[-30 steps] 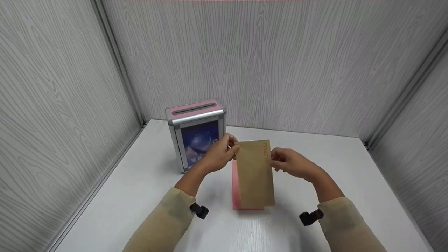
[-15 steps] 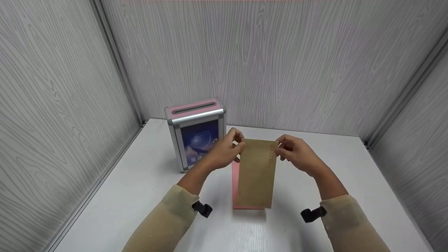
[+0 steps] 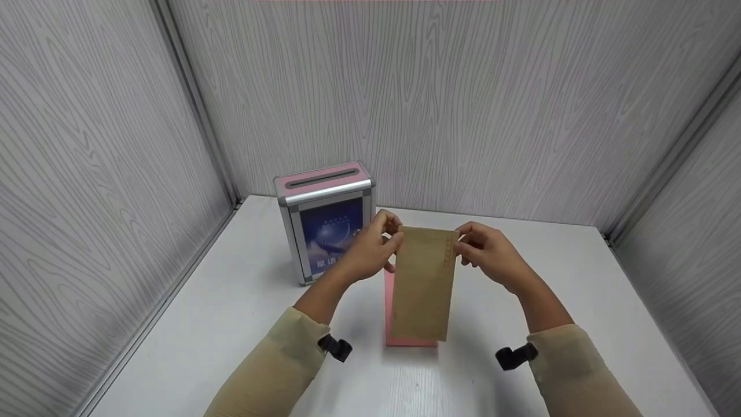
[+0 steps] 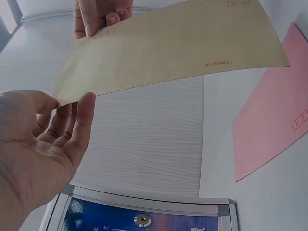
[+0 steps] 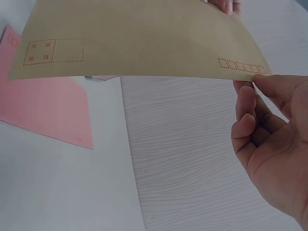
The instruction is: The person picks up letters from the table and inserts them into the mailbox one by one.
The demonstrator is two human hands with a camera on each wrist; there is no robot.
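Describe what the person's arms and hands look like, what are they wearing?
Both arms wear long, pale beige sleeves ending above the wrists. A small black device is strapped at each cuff. The left hand and right hand are bare: no gloves, rings or watch visible.

Even, bright light is cast from above; soft shadows are thrown on the table (image 3: 243, 324). Edges are bent by wide-angle distortion.

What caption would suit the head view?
Both hands hold a brown paper envelope above a pink envelope, beside a pink-topped slotted box.
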